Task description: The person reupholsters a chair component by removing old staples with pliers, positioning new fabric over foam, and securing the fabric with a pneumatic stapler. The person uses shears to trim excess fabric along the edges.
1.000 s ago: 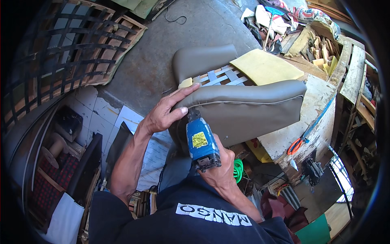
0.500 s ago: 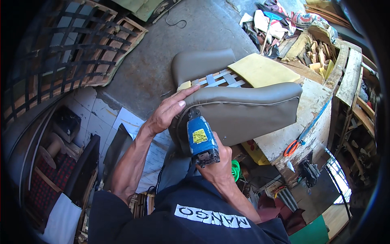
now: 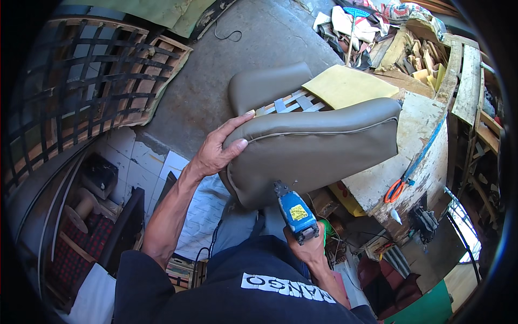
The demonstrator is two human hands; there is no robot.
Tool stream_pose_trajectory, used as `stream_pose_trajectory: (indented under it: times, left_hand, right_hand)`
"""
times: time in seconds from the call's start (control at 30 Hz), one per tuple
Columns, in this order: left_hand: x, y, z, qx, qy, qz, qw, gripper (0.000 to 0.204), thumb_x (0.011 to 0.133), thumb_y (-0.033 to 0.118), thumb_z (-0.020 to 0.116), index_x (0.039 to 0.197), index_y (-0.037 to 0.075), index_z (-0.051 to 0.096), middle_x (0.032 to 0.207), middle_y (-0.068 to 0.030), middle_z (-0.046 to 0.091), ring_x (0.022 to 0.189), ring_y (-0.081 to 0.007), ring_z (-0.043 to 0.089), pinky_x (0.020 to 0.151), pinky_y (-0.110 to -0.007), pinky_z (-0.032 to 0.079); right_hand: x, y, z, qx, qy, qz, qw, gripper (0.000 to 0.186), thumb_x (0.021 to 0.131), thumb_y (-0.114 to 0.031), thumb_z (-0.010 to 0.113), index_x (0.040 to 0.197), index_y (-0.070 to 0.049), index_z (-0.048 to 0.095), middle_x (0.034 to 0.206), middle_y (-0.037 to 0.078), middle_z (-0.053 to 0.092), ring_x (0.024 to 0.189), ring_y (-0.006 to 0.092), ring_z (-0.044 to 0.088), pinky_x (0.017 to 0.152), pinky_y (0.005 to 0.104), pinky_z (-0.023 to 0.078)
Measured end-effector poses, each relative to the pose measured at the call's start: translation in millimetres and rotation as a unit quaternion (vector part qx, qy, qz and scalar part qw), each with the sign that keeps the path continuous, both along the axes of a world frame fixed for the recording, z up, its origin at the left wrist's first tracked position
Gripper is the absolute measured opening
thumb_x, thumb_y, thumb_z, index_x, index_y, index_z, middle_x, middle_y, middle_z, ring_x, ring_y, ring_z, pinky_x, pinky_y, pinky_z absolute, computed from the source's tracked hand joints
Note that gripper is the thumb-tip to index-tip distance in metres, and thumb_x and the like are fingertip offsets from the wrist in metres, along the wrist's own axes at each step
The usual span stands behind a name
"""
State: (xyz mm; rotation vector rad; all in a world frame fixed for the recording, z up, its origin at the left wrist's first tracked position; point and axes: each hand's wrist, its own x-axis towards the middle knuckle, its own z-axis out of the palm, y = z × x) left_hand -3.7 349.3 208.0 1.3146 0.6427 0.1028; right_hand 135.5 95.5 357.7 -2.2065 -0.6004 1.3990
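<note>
My left hand (image 3: pixel 220 149) grips the rounded front of a grey-brown upholstered armrest (image 3: pixel 310 154), fingers over its top and thumb on its side panel. Piping runs along the armrest's upper edge. In my right hand (image 3: pixel 307 245) is a blue staple gun (image 3: pixel 297 213) with a yellow label. Its dark nose points at the lower edge of the side panel; whether it touches I cannot tell. Behind, the chair's second armrest (image 3: pixel 270 83) is covered alike, with grey webbing (image 3: pixel 291 102) between the two. A pale yellow foam sheet (image 3: pixel 350 86) lies over part of the webbing.
A worn white board (image 3: pixel 372 189) on the right carries orange-handled scissors (image 3: pixel 396 189). Farther back are wood scraps (image 3: pixel 426 67) and a heap of cloth (image 3: pixel 356 32). On the left stands a frame with black webbing (image 3: pixel 91 70); below it is a spool (image 3: pixel 75 218).
The staple gun has moved down and right, from the armrest's front upper edge to beside its lower edge. My left hand has shifted slightly left, and the near armrest has tilted a little.
</note>
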Motion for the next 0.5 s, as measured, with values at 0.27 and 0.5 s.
stream_pose_trajectory:
  times: [0.27,0.5]
  left_hand:
    - [0,0,9,0.127,0.026,-0.028,0.991,0.066,0.098,0.037,0.065,0.152,0.003,0.047,0.144,-0.0186,0.059,0.133,-0.0291,0.058,0.113,-0.038,0.043]
    - [31,7,30,0.210,0.082,-0.067,0.972,0.052,0.100,0.028,0.060,0.145,0.002,0.054,0.138,-0.0224,0.062,0.130,-0.0381,0.060,0.111,-0.042,0.045]
  right_hand:
    - [-8,-12,-6,-0.020,0.012,-0.051,0.998,0.039,0.077,-0.006,0.080,0.112,0.003,0.067,0.087,0.019,0.075,0.084,0.0335,0.078,0.073,0.0370,0.059]
    - [8,-16,10,0.006,-0.006,-0.100,0.995,0.039,0.079,-0.007,0.080,0.114,0.002,0.066,0.090,0.020,0.076,0.087,0.0347,0.077,0.075,0.0367,0.059]
